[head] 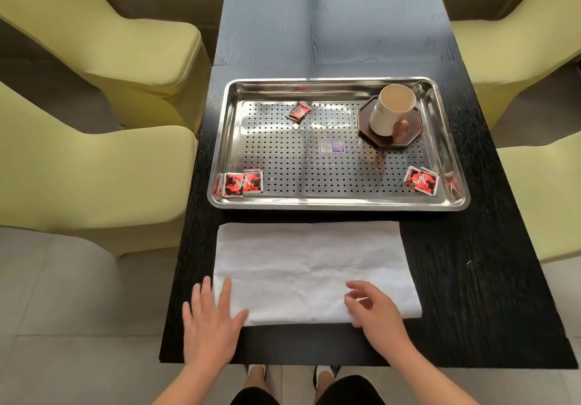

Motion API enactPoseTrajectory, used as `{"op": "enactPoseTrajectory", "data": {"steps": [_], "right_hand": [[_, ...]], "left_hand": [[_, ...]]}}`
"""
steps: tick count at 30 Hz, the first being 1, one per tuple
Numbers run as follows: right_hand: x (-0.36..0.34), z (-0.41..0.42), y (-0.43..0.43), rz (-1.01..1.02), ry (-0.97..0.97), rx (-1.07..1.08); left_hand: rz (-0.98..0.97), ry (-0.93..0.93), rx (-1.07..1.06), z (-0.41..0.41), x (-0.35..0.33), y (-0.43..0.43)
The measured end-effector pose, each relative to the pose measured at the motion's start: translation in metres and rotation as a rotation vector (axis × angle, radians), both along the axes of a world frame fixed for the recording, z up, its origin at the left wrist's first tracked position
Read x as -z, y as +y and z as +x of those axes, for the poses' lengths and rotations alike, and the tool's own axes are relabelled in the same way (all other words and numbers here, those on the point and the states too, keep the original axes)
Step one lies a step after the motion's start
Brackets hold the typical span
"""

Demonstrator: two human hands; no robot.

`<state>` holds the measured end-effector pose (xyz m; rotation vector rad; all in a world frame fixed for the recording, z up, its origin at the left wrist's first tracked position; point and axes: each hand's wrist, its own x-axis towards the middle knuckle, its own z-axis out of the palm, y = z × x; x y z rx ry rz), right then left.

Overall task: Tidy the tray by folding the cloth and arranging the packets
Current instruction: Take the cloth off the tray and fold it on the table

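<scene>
steel tray (339, 205) beyond white cloth (311, 266)

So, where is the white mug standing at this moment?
In the head view, the white mug stands on a dark octagonal coaster in the far right corner of the metal tray.

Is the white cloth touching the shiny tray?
Apart. The head view shows a strip of black table between the cloth's far edge and the tray's near rim.

The right hand (374, 308) is motion-blurred, so its grip on the cloth (311, 266) cannot be judged. Print on the packets (242, 183) and the tray sticker (331, 147) is too small to read.
</scene>
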<state>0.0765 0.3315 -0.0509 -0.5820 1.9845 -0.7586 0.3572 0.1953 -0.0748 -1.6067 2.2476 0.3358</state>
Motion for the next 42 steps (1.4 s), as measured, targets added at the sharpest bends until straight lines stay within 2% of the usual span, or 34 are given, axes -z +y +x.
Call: {"op": "enactPoseTrajectory", "data": {"steps": [5,8,10,12,14,17,20,28,35,39,42], "right_hand": [[0.006,-0.027,0.015,0.032,-0.107,0.397],[0.003,-0.040,0.017,0.019,-0.061,0.519],[-0.001,-0.036,0.013,0.001,-0.028,0.503],[-0.008,-0.021,0.003,-0.025,-0.091,0.432],[-0.014,0.004,-0.010,-0.050,-0.266,0.367],[-0.015,0.046,-0.027,-0.002,-0.558,0.277],[-0.007,0.068,-0.033,0.049,-0.701,0.247],[0.006,0.007,0.010,0.001,-0.598,0.499],[0.009,-0.067,0.054,-0.134,-0.498,0.842],[0.010,-0.065,0.057,-0.167,-0.475,0.873],[0.006,-0.050,0.047,-0.192,-0.453,0.849]], "left_hand": [[0.035,0.005,-0.086,0.003,-0.001,-0.003],[0.066,0.099,-0.267,-0.006,-0.008,-0.010],[0.104,0.212,-0.456,-0.009,-0.010,-0.014],[0.140,0.337,-0.643,-0.010,-0.010,-0.018],[0.166,0.410,-0.757,-0.009,-0.009,-0.021],[0.186,0.408,-0.827,-0.008,-0.009,-0.025],[0.246,0.395,-0.862,-0.009,-0.010,-0.027],[0.236,0.409,-0.822,-0.001,-0.011,-0.027],[0.261,0.445,-0.895,-0.002,-0.009,-0.030],[0.327,0.480,-0.962,-0.001,-0.010,-0.028],[0.307,0.482,-0.969,-0.001,-0.013,-0.027]]}}
